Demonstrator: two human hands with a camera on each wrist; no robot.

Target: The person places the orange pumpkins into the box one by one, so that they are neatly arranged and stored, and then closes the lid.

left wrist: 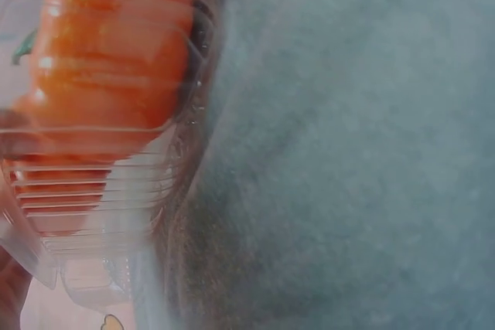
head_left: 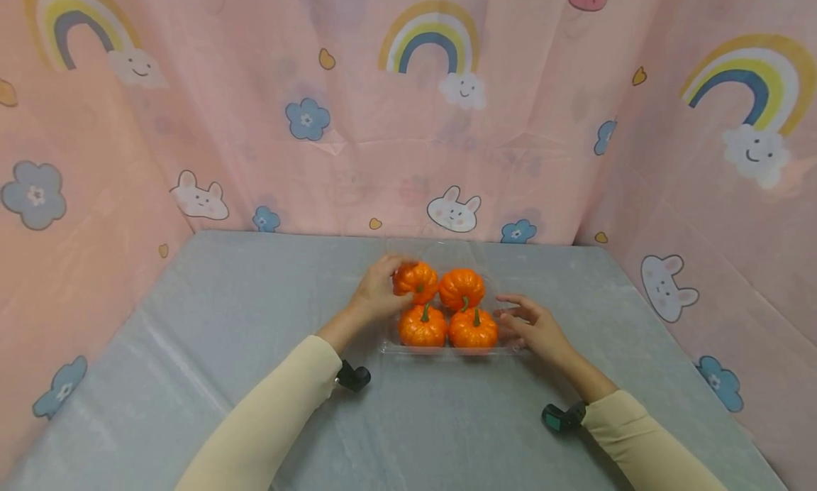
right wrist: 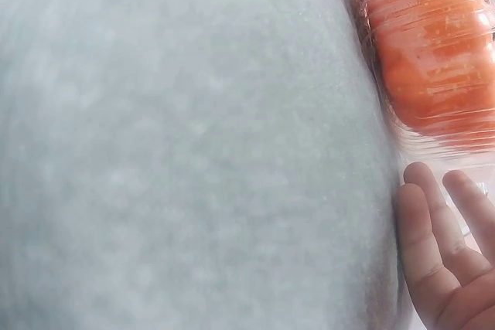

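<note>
Several small glossy orange pumpkins with green stems sit in a clear plastic box (head_left: 447,350) in the head view. My left hand (head_left: 381,289) reaches over the box's left side and holds the back left pumpkin (head_left: 416,282) between thumb and fingers. In the left wrist view, an orange pumpkin (left wrist: 116,52) shows through the ribbed wall, with only bits of the hand at the left edge. My right hand (head_left: 537,329) is beside the box's right wall, its fingers extended. The right wrist view shows these fingers (right wrist: 418,222) close to the wall; contact is unclear.
A grey cloth covers the table (head_left: 421,420). Pink curtains (head_left: 357,164) with rainbows, rabbits and flowers enclose its back and sides. Each wrist wears a small black camera, the left camera (head_left: 354,376) and the right camera (head_left: 563,417).
</note>
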